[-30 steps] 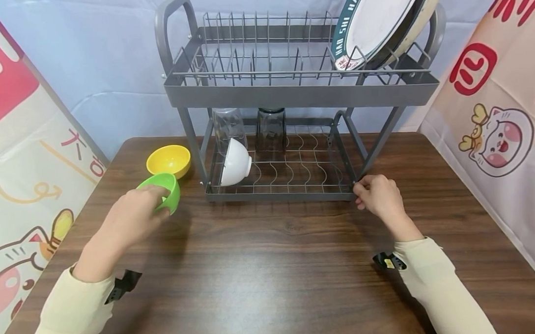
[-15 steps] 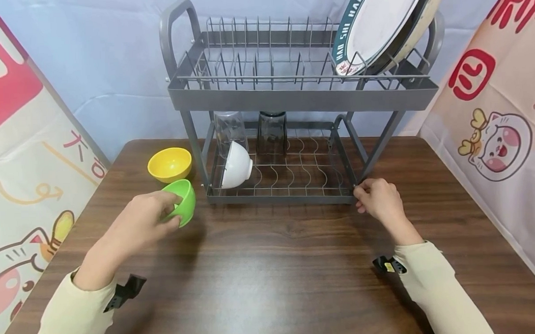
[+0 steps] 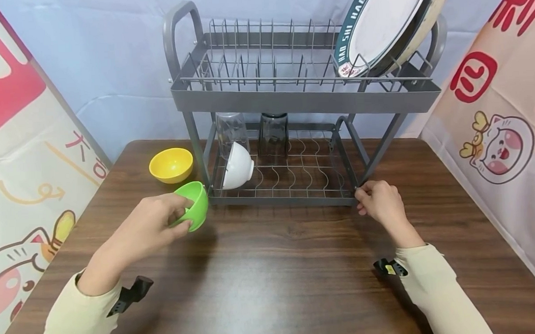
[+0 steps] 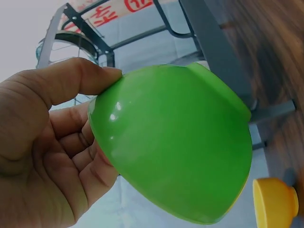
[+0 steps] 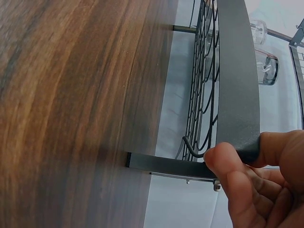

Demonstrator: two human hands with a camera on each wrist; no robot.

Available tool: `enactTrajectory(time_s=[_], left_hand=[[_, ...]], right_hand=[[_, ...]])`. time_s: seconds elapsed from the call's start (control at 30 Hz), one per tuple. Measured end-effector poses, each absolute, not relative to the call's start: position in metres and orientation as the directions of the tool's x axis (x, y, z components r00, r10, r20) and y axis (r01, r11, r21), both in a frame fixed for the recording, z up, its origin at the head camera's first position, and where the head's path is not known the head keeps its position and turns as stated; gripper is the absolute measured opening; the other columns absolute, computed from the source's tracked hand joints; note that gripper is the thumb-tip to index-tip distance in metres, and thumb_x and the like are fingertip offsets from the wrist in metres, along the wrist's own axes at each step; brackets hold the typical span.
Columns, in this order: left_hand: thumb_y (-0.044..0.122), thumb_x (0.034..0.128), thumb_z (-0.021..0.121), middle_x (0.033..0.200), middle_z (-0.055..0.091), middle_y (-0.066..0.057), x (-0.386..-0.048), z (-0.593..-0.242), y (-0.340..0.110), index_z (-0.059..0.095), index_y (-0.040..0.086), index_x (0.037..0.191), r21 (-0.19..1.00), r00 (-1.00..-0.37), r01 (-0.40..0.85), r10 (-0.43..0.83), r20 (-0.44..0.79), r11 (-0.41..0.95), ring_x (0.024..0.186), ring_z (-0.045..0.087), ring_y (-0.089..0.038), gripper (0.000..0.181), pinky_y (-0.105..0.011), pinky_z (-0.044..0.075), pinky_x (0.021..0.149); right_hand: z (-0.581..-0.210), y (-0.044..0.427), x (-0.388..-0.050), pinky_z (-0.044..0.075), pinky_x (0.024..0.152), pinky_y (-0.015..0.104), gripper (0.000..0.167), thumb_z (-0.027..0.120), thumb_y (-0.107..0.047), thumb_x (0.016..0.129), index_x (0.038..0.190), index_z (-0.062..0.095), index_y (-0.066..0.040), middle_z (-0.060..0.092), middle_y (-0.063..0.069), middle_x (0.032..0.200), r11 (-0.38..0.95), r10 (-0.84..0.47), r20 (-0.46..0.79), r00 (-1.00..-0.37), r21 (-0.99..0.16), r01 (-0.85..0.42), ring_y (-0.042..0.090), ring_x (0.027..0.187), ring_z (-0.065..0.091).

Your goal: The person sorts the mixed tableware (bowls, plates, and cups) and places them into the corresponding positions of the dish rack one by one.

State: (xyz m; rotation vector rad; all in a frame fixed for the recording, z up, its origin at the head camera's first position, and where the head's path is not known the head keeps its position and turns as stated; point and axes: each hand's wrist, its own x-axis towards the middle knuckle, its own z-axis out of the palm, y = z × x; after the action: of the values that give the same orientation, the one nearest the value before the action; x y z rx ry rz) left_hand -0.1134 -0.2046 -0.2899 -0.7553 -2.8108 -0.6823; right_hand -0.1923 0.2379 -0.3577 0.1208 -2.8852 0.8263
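Note:
My left hand (image 3: 156,222) pinches a green bowl (image 3: 198,208) by its rim, thumb outside and fingers inside. The bowl is tilted and held above the table, left of the dish rack's front corner. In the left wrist view the green bowl (image 4: 175,142) fills the middle, its outside facing the camera. My right hand (image 3: 381,202) grips the front right corner of the rack's lower tier. The right wrist view has the thumb and fingers around the end of the grey front bar (image 5: 239,80). The two-tier grey dish rack (image 3: 305,101) stands on the table.
A yellow bowl (image 3: 172,165) sits behind the green one. On the lower tier, a white bowl (image 3: 238,167) stands on edge at the left, before a clear glass (image 3: 232,131) and a dark glass (image 3: 273,135). A large plate (image 3: 382,30) leans on the upper tier's right.
My left hand has carried the green bowl rightward and slightly toward me, away from the yellow bowl. The right hand keeps its hold on the rack corner.

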Motion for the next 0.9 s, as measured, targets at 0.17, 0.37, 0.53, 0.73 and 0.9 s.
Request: enactTrajectory(time_s=[0.17,0.37,0.53,0.73,0.9], left_hand=[[0.003,0.0728,0.073,0.069,0.053,0.011,-0.113,-0.288,-0.199,0.066,0.009,0.091,0.408,-0.833,0.552,0.456,0.313,0.728,0.062,0.048,-0.007,0.021,-0.026,0.042,0.055],[0.004,0.0740,0.074,0.072,0.057,0.013,-0.114,-0.288,-0.193,0.067,0.008,0.094,0.443,-0.805,0.593,0.473,0.359,0.673,0.064,0.051,-0.004,0.022,-0.025,0.044,0.056],[0.004,0.0742,0.075,0.074,0.059,0.010,-0.117,-0.287,-0.188,0.066,0.006,0.094,0.466,-0.796,0.604,0.463,0.390,0.647,0.066,0.054,-0.004,0.022,-0.025,0.048,0.060],[0.000,0.0740,0.075,0.079,0.063,0.005,-0.122,-0.287,-0.182,0.065,0.002,0.098,0.502,-0.792,0.608,0.417,0.447,0.615,0.069,0.058,-0.006,0.026,-0.026,0.049,0.060],[0.001,0.0749,0.074,0.077,0.062,0.006,-0.126,-0.287,-0.176,0.066,0.005,0.097,0.567,-0.817,0.574,0.366,0.446,0.590,0.069,0.057,-0.006,0.024,-0.026,0.049,0.060]], right_hand=[[-0.358,0.238,-0.192,0.045,0.066,0.046,0.023,0.049,-0.012,0.089,0.085,0.066,0.003,0.063,0.000,0.056,0.847,-0.040,0.158,-0.987,-0.518,-0.117,0.012,0.050,0.061],[-0.358,0.238,-0.192,0.045,0.066,0.046,0.023,0.049,-0.012,0.089,0.084,0.066,0.003,0.063,0.001,0.057,0.848,-0.041,0.167,-0.985,-0.515,-0.123,0.012,0.050,0.061],[-0.358,0.237,-0.192,0.045,0.065,0.045,0.023,0.049,-0.012,0.089,0.084,0.066,0.003,0.064,0.002,0.057,0.849,-0.042,0.167,-0.985,-0.514,-0.124,0.012,0.049,0.061],[-0.358,0.237,-0.192,0.045,0.065,0.045,0.024,0.049,-0.013,0.090,0.084,0.066,0.003,0.064,0.002,0.058,0.845,-0.049,0.168,-0.985,-0.518,-0.130,0.012,0.049,0.061],[-0.357,0.237,-0.192,0.045,0.065,0.046,0.024,0.049,-0.013,0.090,0.084,0.066,0.003,0.063,0.002,0.057,0.845,-0.047,0.160,-0.986,-0.521,-0.125,0.012,0.049,0.061]])
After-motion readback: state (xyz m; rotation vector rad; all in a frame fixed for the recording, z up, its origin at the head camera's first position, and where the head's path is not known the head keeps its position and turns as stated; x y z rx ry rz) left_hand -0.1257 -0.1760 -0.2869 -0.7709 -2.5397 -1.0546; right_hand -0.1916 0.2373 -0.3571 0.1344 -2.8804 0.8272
